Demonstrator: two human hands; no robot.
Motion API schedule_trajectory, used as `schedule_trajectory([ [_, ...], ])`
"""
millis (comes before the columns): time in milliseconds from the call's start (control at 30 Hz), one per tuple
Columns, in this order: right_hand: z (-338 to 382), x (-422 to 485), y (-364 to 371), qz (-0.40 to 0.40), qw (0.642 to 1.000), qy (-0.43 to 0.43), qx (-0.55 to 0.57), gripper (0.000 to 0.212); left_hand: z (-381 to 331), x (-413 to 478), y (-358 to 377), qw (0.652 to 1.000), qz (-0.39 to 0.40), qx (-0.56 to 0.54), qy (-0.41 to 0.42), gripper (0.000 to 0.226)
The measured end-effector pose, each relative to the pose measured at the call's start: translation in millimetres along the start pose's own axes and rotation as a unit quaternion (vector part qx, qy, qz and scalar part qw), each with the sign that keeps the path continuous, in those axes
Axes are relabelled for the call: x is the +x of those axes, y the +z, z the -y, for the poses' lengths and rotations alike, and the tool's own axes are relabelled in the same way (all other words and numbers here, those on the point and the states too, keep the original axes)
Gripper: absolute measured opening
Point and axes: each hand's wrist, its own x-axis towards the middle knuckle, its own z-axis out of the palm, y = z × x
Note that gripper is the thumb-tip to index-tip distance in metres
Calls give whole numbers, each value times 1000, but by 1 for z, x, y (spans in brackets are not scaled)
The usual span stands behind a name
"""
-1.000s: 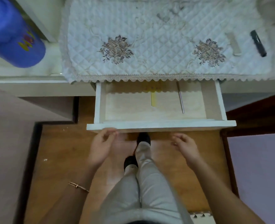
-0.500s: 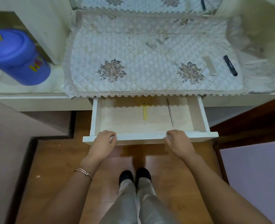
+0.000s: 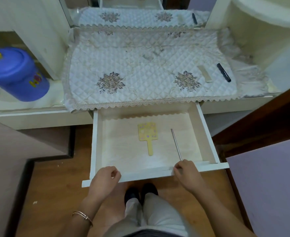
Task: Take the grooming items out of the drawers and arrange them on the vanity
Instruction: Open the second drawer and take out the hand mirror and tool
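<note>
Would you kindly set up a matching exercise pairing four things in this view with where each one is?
Things:
1. yellow paddle
2. metal rod
3. black pen
4. blue container

Places:
A. on the quilted cover, far right
B. on the low shelf left of the vanity
C. in the open drawer, near the middle
D. in the open drawer, toward the right side

Pairs: 1-C, 2-D, 3-A, 4-B
</note>
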Motion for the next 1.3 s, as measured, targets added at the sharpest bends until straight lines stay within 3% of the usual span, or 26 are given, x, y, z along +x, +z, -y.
schedule_trajectory([
  [133,1,6,-3,9,1000,16,1,23,-5,7,-3,1000,-1,19,-16,16],
  [300,-1,19,-10,35,999,30,21,22,-20,28,5,995,31,92,-19,22],
  [467,-15,63,-24,47,993,76,81,10,-63,72,39,996,66,6,-62,17],
  [600,-25,108,-33,72,988,110,83,30,-101,110,68,989,58,-69,-114,21],
  [667,-27,127,-33,84,984,136,79,32,-114,124,79,984,55,-67,-158,36],
  [800,-27,152,-20,106,980,163,53,10,-122,138,96,976,46,-47,-209,42],
  [933,-25,156,-8,112,978,173,31,20,-124,142,103,970,30,-42,-238,35],
  [1133,-27,161,-10,120,977,174,32,17,-123,145,102,962,29,-68,-265,41],
  [1300,-24,159,-21,112,976,160,95,14,-115,143,83,966,35,-100,-236,34],
])
